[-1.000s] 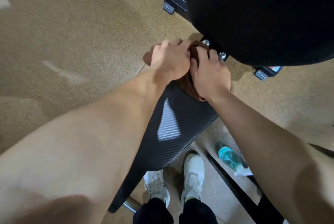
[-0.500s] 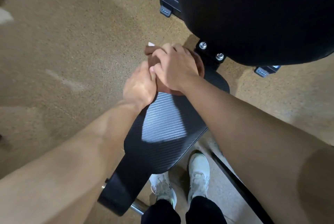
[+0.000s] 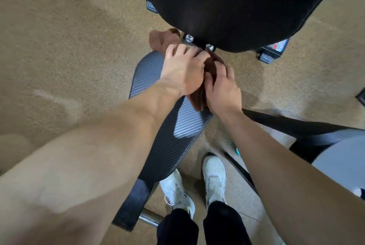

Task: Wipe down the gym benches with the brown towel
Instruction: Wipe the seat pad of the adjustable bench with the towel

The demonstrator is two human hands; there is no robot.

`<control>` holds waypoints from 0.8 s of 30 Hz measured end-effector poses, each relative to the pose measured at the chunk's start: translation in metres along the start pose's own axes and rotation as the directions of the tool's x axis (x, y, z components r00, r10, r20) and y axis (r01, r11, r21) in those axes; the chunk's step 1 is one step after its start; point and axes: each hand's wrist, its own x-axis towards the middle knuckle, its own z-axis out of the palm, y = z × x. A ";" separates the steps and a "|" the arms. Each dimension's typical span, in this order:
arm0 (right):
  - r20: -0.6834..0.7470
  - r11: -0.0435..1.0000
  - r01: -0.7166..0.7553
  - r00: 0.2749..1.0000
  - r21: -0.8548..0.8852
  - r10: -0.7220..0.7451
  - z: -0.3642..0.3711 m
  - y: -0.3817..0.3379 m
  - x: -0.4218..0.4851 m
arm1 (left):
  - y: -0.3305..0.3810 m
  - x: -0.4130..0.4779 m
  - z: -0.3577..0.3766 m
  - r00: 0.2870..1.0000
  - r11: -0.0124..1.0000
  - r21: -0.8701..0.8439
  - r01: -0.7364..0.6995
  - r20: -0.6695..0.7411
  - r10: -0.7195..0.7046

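The brown towel (image 3: 164, 40) lies bunched across the far end of the black textured bench seat (image 3: 171, 146), just below the large black back pad (image 3: 237, 3). My left hand (image 3: 182, 70) presses flat on the towel, fingers spread toward the two silver bolts. Beside it, my right hand (image 3: 222, 90) grips the towel's right fold at the seat's right edge. Part of the towel sticks out past my left hand to the far left; the rest is hidden under both hands.
The bench's black frame feet (image 3: 265, 58) rest on the tan speckled floor (image 3: 69, 47). A second dark frame bar (image 3: 296, 124) and a grey pad (image 3: 343, 157) lie to the right. My white shoes (image 3: 214, 177) stand by the near end of the seat.
Both hands slid the towel rightward across the seat's far end. The left hand has come on top at the centre and the right hand has dropped to the right edge.
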 end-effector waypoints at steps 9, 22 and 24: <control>0.086 0.753 -0.397 0.905 0.525 0.417 0.009 0.002 -0.073 | 0.049 -0.107 0.021 0.998 0.991 -0.119 -0.054 -0.041 0.049; 0.133 0.766 -0.387 0.917 0.513 0.375 -0.003 0.001 0.009 | 0.021 -0.005 0.019 0.993 1.000 0.014 0.020 -0.116 -0.018; 0.167 0.739 -0.419 0.904 0.528 0.393 -0.008 0.002 0.024 | 0.024 0.003 0.016 0.984 1.000 0.025 0.015 -0.176 -0.010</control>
